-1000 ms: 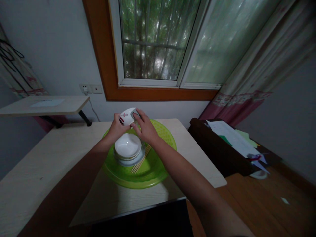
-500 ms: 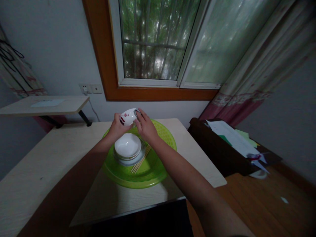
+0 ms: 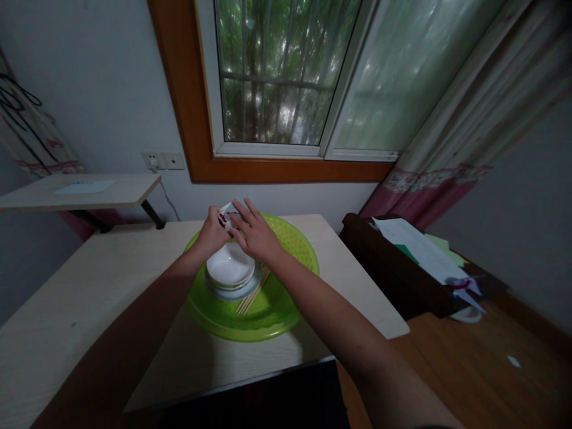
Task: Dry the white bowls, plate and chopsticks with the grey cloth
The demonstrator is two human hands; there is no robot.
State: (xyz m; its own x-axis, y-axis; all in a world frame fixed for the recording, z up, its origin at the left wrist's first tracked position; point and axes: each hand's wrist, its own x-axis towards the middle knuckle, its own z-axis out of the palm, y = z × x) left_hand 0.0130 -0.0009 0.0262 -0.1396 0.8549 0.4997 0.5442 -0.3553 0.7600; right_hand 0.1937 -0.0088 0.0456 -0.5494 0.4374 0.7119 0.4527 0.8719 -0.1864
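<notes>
My left hand point(image 3: 213, 233) grips the left side of a small white bowl with a red flower pattern point(image 3: 225, 218), held tilted above the tray. Against the bowl my right hand point(image 3: 256, 234) presses a thin greyish cloth point(image 3: 240, 201), its fingers laid over it and covering much of the bowl. Beneath the hands, white bowls point(image 3: 229, 265) are stacked on a pale plate point(image 3: 232, 295). Several wooden chopsticks point(image 3: 252, 294) lie to the right of that stack. All of these rest in a round green plastic tray point(image 3: 268, 333).
The pale wooden table point(image 3: 129, 286) carries the tray. A raised shelf point(image 3: 120, 193) with a paper sheet stands at the left. Behind are a window sill point(image 3: 290, 170) and wall sockets point(image 3: 163, 161). To the right, a dark cabinet point(image 3: 379, 268) has papers point(image 3: 415, 250) on it.
My right hand has moved left across the bowl with the cloth and now hides more of it. The bowl appears turned in my left hand. The stacked dishes and chopsticks stay put.
</notes>
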